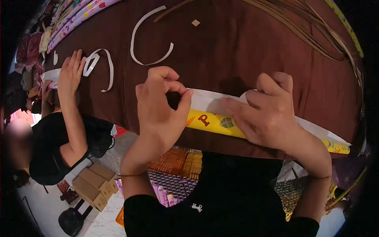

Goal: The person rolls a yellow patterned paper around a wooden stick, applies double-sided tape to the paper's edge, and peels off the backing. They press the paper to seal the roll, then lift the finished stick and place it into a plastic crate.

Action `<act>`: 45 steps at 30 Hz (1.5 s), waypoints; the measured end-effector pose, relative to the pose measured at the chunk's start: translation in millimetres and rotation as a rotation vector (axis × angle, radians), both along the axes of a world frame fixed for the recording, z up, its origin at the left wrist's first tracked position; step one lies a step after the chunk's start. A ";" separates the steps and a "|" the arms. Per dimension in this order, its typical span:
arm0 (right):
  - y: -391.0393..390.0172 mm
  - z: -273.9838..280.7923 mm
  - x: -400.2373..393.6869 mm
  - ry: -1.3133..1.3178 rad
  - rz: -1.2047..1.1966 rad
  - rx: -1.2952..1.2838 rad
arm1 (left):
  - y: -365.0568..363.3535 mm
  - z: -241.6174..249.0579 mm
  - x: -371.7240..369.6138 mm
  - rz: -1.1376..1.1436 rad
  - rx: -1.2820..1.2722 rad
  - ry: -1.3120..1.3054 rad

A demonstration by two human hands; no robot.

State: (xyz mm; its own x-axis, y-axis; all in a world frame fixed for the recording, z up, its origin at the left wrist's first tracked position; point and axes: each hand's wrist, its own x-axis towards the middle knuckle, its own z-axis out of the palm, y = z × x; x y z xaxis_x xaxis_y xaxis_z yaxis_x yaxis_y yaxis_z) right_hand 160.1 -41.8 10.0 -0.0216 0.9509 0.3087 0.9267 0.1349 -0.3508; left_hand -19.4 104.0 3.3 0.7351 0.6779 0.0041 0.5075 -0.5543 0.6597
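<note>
Pinching the white paper strip [205, 100] against the yellow printed tube [215, 123], the left hand [160, 108] closes thumb to forefinger while the right hand [268, 112] presses flat at three o'clock, steadying it on the brown counter [237, 47]; a co-worker's hand [71, 73] works at nine o'clock.

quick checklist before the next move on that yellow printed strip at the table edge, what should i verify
1. Left hand pinching the white backing paper: ok.
2. Right hand pressing on the yellow printed strip: ok.
3. Strip lying along the brown table edge: ok.
4. Backing fully peeled: not ok, white paper is on the strip under the hands.
5. Loose white strips away from the hands: ok.
6. Co-worker's hand apart from the strip: ok.
</note>
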 end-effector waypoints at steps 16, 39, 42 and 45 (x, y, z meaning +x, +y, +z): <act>1.5 -0.7 -2.7 -0.042 -0.030 -0.025 | 2.4 0.3 2.0 -0.055 0.079 0.028; 1.8 -7.3 -2.9 -0.045 -0.018 0.014 | -42.0 6.6 1.9 -0.463 0.369 -0.053; 2.4 -5.8 -1.9 -0.059 -0.018 0.023 | -44.9 -9.5 1.9 -0.431 0.422 -0.074; 2.1 -1.5 -2.1 -0.036 -0.019 0.010 | -49.2 -11.5 3.4 -0.352 0.439 -0.070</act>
State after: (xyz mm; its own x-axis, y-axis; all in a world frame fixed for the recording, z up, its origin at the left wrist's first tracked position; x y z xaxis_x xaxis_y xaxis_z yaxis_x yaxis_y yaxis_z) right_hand 157.9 -39.7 8.5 -0.0144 0.9483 0.3171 0.9412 0.1199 -0.3158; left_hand -16.1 54.8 -8.2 0.9043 0.3156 0.2876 0.2056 -0.9122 0.3545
